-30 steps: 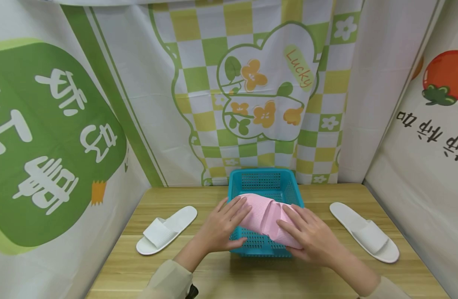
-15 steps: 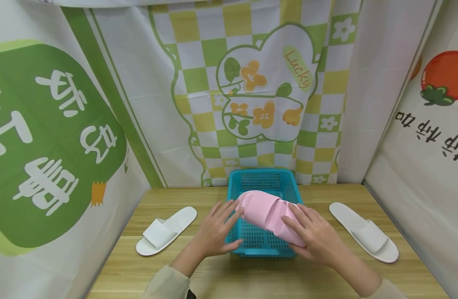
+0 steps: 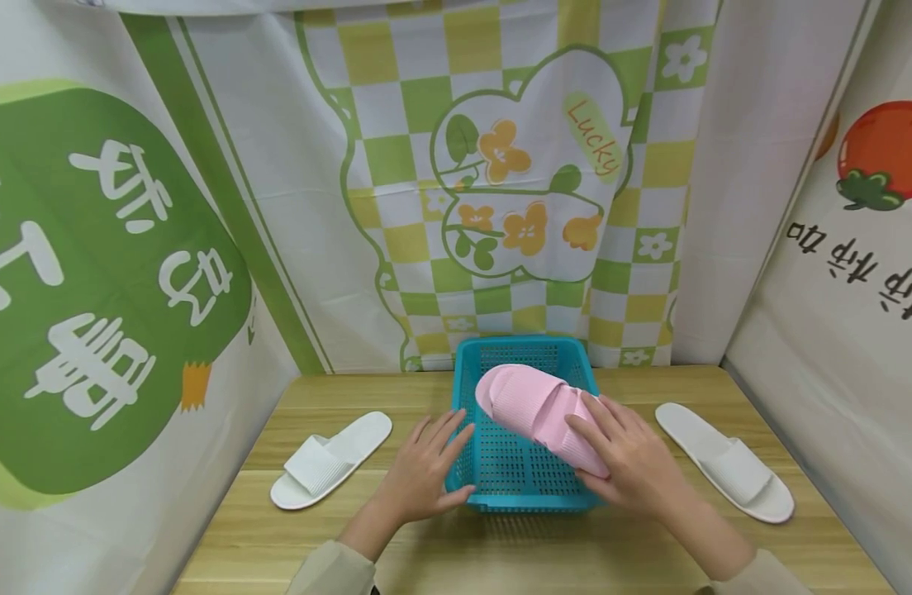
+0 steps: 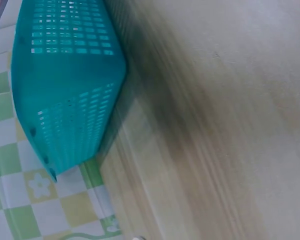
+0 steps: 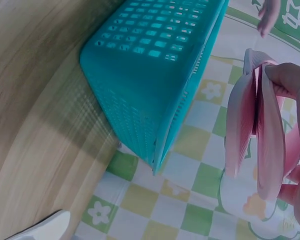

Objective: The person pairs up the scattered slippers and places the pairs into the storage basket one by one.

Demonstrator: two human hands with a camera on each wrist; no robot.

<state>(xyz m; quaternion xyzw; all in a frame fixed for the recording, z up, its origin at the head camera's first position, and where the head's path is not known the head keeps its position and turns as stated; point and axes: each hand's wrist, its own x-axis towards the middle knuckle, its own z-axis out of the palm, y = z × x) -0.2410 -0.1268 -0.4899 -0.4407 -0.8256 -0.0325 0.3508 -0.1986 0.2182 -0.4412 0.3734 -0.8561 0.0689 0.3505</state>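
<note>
A pair of pink slippers (image 3: 530, 402) is held above the blue basket (image 3: 493, 501), tilted with the free end up at the left. My right hand (image 3: 631, 453) grips the right end, its fingers over the ribbed strap. In the right wrist view the soles of the pink slippers (image 5: 270, 145) stand close together, a narrow gap between them, with the thumb on one of them. My left hand (image 3: 422, 473) is spread by the basket's left front corner, holding nothing and apart from the slippers. Only a sliver of it shows in the left wrist view.
One white slipper (image 3: 331, 459) lies on the wooden table (image 3: 396, 541) left of the basket. Another white slipper (image 3: 726, 463) lies to its right. Behind the table hangs a checked curtain (image 3: 396, 157), with printed cloth at both sides.
My left hand has let go of the pink slippers and drawn back to the left. The slippers' left end has risen, still in my right hand.
</note>
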